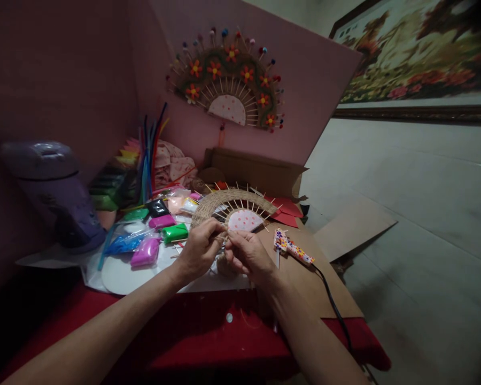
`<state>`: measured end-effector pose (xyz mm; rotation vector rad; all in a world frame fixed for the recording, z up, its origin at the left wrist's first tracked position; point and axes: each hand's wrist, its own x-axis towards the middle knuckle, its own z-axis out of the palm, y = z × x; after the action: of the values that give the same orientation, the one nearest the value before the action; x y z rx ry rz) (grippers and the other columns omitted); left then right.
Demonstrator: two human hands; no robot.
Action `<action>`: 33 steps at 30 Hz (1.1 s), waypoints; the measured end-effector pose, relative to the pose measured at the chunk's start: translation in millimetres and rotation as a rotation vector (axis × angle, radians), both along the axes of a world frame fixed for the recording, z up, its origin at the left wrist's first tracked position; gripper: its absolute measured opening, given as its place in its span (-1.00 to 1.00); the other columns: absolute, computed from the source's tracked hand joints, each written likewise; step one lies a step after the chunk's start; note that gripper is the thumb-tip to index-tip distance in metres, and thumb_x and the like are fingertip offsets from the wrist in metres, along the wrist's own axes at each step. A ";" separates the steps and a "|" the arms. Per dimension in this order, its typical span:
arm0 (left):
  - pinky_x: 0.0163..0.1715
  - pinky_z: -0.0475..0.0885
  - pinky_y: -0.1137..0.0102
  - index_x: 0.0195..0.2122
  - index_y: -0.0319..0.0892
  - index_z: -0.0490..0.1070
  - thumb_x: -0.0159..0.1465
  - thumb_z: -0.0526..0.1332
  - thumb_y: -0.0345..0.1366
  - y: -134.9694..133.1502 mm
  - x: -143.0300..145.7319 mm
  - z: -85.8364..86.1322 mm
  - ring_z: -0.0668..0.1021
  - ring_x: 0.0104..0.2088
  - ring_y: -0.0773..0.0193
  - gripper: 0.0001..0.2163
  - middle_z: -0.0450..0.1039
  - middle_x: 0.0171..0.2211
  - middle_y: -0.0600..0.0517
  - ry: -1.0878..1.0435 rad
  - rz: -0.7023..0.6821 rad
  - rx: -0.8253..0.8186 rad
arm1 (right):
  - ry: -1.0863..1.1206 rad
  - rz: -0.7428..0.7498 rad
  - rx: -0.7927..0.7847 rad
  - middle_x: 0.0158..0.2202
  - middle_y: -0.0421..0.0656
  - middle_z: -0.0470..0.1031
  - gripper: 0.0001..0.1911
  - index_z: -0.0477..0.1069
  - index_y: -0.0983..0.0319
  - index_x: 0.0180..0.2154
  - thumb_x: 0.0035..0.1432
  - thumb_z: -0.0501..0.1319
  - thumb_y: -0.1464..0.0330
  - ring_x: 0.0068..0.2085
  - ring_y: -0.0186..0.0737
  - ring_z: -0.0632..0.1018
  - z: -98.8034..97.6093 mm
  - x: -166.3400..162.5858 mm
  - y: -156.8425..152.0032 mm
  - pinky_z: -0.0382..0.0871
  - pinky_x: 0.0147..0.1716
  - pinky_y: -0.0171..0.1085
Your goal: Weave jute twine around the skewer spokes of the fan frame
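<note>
Both forearms come up from the bottom edge & converge at centre, over the red table [208, 331]. From my seat I see the left hand [200, 250] w/ wrist roughly straight, knuckles up, fingers curled inward toward the right. The right hand [248, 255] mirrors it, back of hand to camera, fingers bent toward the left one; the two hands are almost touching.

Fan piece [234, 209], a half-round of wound jute w/ wooden sticks radiating & a pink dotted centre, stands just beyond the fingertips, its lower left edge meeting them. Left thumb & forefinger are pinched at that edge, apparently on a thin stick or strand there; too small for me to tell which. Right fingers are pinched close too, at the same spot, tips against the fan's bottom edge. Neither hand is spread; both closed in fine grips. A jute ball [224, 266] sits low between the wrists, mostly hidden.

Just right of the right hand, a patterned glue gun [292, 247] lies on a cardboard sheet [328, 289], cord running off toward me. Left of the hands: coloured clay packets [160, 235], pipe cleaners [150, 155] upright behind, a purple appliance [56, 192] far left. A finished flowered fan [228, 80] hangs on the pink board [312, 85].
</note>
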<state>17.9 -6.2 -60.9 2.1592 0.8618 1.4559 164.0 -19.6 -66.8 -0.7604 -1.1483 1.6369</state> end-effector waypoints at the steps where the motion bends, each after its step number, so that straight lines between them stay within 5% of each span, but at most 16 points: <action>1: -0.42 0.25 0.42 -0.44 -0.22 0.33 0.22 0.07 -0.40 -0.7 0.6 0.9 0.36 -0.44 0.34 -0.89 0.31 -0.48 0.06 -0.004 -0.005 -0.020 | 0.014 0.015 0.002 -0.69 -0.28 0.41 -0.66 0.35 0.29 -0.49 0.07 0.24 0.14 -0.81 -0.54 0.20 0.8 0.3 -0.8 -0.06 -0.89 -0.53; 7: -0.49 0.20 0.45 -0.40 -0.19 0.27 0.24 0.08 -0.25 3.2 1.8 0.6 0.29 -0.51 0.39 -0.86 0.23 -0.52 0.13 -0.218 -0.037 -0.340 | 0.046 0.117 0.057 -0.65 -0.28 0.42 -0.73 0.35 0.27 -0.45 0.11 0.22 0.19 -0.77 -0.52 0.22 6.0 2.4 -7.1 -0.01 -0.86 -0.50; 11: -0.58 0.12 0.48 -0.47 -0.17 0.19 0.25 0.05 -0.19 5.8 2.4 -2.2 0.19 -0.60 0.43 -0.80 0.13 -0.59 0.18 -0.284 -0.138 -0.502 | -0.079 -0.172 0.242 -0.62 -0.33 0.35 -0.78 0.37 0.24 -0.35 0.10 0.23 0.20 -0.74 -0.52 0.20 4.7 1.8 -6.3 -0.02 -0.80 -0.47; 17: -0.57 0.11 0.46 -0.52 -0.15 0.15 0.21 0.03 -0.22 2.9 5.5 -5.2 0.20 -0.57 0.39 -0.80 0.12 -0.60 0.16 -0.111 -0.099 -0.438 | -0.371 -0.521 0.613 -0.49 -0.25 0.32 -0.80 0.39 0.23 -0.36 0.09 0.26 0.23 -0.49 -0.41 0.32 -3.4 -1.1 -5.5 0.22 -0.51 -0.38; 21: -0.52 0.15 0.42 -0.56 -0.15 0.17 0.17 0.05 -0.23 2.8 6.2 -8.0 0.25 -0.54 0.35 -0.80 0.20 -0.59 0.12 0.054 -0.022 -0.322 | -0.516 -0.518 0.829 -0.39 -0.21 0.37 -0.89 0.43 0.21 -0.32 0.10 0.26 0.32 -0.39 -0.34 0.35 -0.7 -4.4 -11.4 0.24 -0.41 -0.33; 24: -0.50 0.17 0.41 -0.56 -0.17 0.21 0.19 0.03 -0.26 2.4 7.6 -9.7 0.27 -0.53 0.35 -0.80 0.24 -0.59 0.11 0.118 -0.022 -0.289 | -0.515 -0.492 0.797 -0.45 -0.22 0.34 -0.83 0.38 0.23 -0.43 0.18 0.17 0.31 -0.41 -0.35 0.35 0.2 -4.2 -10.9 0.22 -0.41 -0.33; 29: -0.56 0.20 0.47 -0.57 -0.19 0.22 0.15 0.16 -0.20 -3.8 9.3 -6.0 0.30 -0.59 0.41 -0.77 0.23 -0.64 0.14 0.004 -0.411 -0.631 | -0.369 -0.443 0.563 -0.53 -0.28 0.23 -0.73 0.28 0.22 -0.48 0.17 0.17 0.20 -0.50 -0.39 0.27 -0.8 2.9 -2.8 0.16 -0.49 -0.35; 33: -0.59 0.20 0.50 -0.39 -0.26 0.37 -0.01 0.36 -0.26 -9.1 5.6 1.4 0.33 -0.58 0.44 -0.76 0.36 -0.52 0.08 -0.096 -0.725 -0.885 | -0.272 -0.364 0.418 -0.61 -0.31 0.17 -0.68 0.26 0.20 -0.51 0.12 0.20 0.13 -0.57 -0.40 0.19 1.7 6.4 -1.8 0.09 -0.57 -0.36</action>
<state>23.5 -15.3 -59.5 1.4520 0.4549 0.6168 170.4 -21.3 -65.1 -0.8709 -1.3916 0.9692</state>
